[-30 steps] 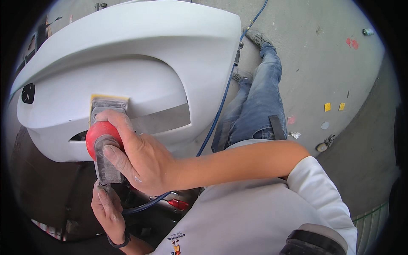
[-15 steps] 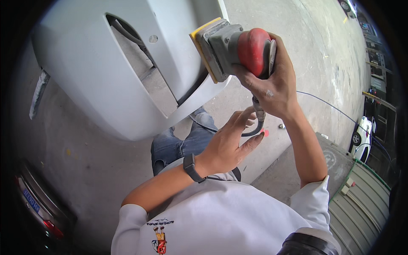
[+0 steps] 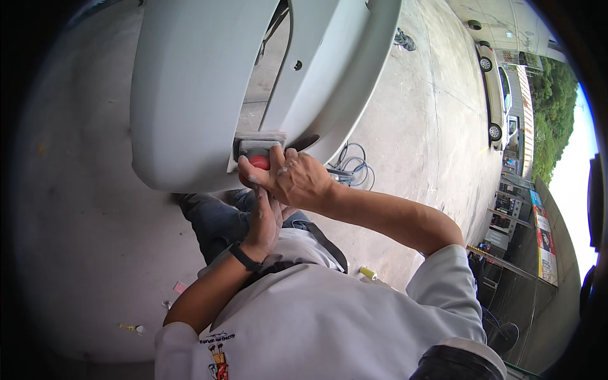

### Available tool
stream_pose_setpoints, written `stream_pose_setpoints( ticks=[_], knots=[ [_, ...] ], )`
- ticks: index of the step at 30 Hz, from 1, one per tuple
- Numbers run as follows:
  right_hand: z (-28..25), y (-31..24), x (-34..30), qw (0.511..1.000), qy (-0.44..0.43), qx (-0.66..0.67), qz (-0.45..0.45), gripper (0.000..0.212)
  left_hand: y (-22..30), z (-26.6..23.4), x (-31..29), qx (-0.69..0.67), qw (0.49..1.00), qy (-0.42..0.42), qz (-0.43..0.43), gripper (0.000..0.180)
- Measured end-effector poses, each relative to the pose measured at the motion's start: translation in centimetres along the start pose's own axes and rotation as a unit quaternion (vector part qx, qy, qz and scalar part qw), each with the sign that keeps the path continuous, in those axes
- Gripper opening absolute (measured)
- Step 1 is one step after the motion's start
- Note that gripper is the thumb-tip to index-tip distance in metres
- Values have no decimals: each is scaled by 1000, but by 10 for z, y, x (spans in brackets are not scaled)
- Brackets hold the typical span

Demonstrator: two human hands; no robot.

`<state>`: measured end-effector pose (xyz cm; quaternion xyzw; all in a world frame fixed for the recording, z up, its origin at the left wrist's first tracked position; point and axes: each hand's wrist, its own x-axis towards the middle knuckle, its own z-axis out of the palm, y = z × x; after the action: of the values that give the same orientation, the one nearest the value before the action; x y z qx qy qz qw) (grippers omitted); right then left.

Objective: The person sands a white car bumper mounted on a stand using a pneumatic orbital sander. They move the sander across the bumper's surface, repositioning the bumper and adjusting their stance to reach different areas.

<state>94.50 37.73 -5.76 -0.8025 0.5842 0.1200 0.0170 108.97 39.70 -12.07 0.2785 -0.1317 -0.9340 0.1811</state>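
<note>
A pale grey car bumper [image 3: 183, 95] with a long slot-shaped opening stands in front of me. Against its lower part, near the bottom end of the slot, lies the square pad of a sander with a red top [image 3: 258, 162]. My right hand [image 3: 297, 179] is wrapped over the sander from the right, fingers closed on it. Just below, my left hand [image 3: 265, 225], with a dark band at the wrist, reaches up close under the right hand. Its fingertips are mostly hidden there, so its grip does not show.
Beyond the bumper's right edge, a coiled hose [image 3: 354, 166] lies on the concrete floor [image 3: 421, 158]. A yellow-green cylinder [image 3: 367, 273] lies by my right side, a pink scrap [image 3: 180, 287] to my left. A light-coloured car [image 3: 497, 95] is parked far right.
The sander, held up off the bumper before, now lies against it lower down. My left hand, open by the hose earlier, has moved under my right hand. The view has shifted.
</note>
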Motion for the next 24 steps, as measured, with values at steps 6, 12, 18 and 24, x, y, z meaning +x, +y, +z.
stream_pose_setpoints(
  ticks=[6,12,18,24],
  knots=[
    [-57,43,13,1000,-20,-9,-4,82,35,43,30,46,997,-20,67,91],
    [-137,139,58,987,148,29,59,39,120,135,100,128,962,-78,229,83],
    [-114,108,28,990,99,55,87,59,84,93,88,254,931,-86,246,74],
    [-91,89,5,992,-3,89,86,69,48,80,68,243,954,-48,171,51]
  ],
)
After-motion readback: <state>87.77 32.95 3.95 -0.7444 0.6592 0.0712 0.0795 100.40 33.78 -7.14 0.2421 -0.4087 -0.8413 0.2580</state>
